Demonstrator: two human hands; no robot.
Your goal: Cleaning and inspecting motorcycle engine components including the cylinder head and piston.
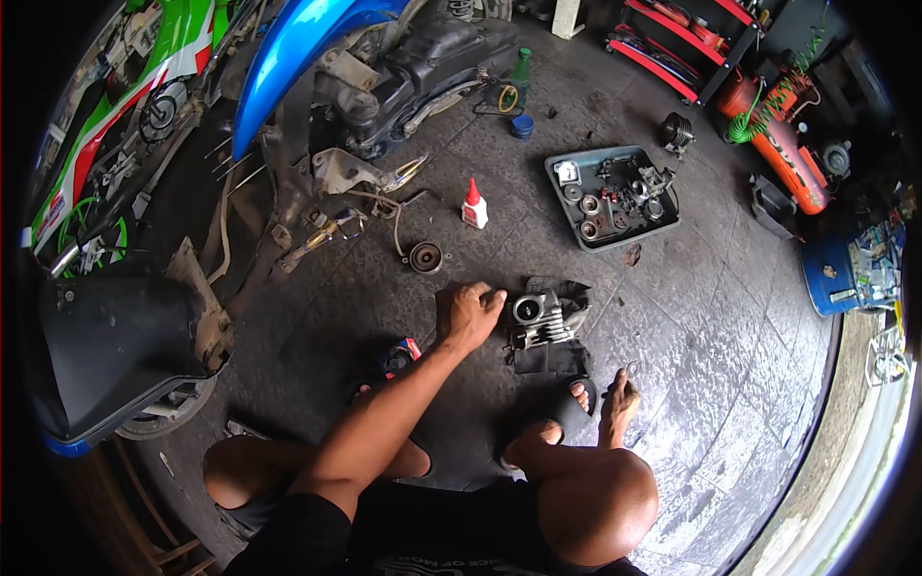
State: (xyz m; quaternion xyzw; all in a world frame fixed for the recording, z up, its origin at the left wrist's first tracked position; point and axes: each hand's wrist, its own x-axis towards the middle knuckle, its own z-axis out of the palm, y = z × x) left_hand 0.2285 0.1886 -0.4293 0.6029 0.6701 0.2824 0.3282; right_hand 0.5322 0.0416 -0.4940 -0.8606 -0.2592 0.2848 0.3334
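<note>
Where the finned metal part (549, 322) lay: on a dark cloth (552, 362), just right of the left hand (471, 319).
Left fingers: curled; whether they pinched anything could not be told.
Right hand (619, 408): fingertips beside a small ring (632, 368); grip could not be told.
Handling: steadying the part on its cloth appeared prudent.
Floor (711, 336): white bottle (473, 211) and parts tray (629, 237) beyond; sandalled foot (571, 415) crowded the near side.
</note>
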